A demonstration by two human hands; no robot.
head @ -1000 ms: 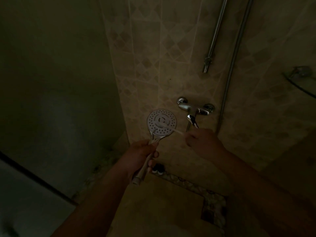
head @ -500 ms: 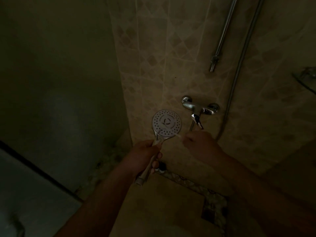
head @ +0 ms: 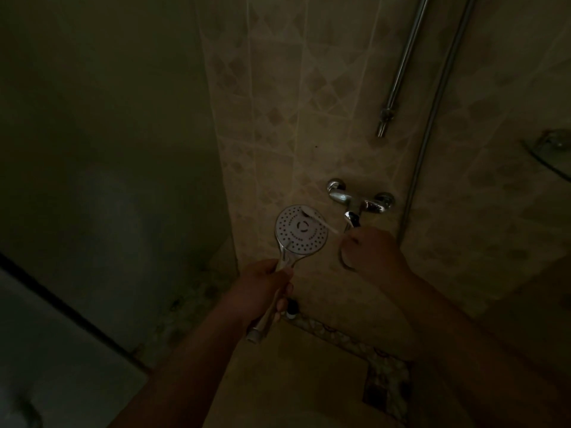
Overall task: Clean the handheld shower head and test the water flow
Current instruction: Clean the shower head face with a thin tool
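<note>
Dim tiled wall (head: 293,118) behind, I see my left hand (head: 259,291) gripping the shower head (head: 301,233) handle — just below the faucet (head: 360,202) — my right hand (head: 370,251) pinching a toothbrush (head: 321,222) against its face.

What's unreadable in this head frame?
- Shower head hose: none visible; the handle end sits in dark below the left hand.
- Toothbrush grip: hidden inside the right hand.
- Glass shelf: cut by the right edge.
- Small bottles: too dark and partly behind the left hand.
</note>
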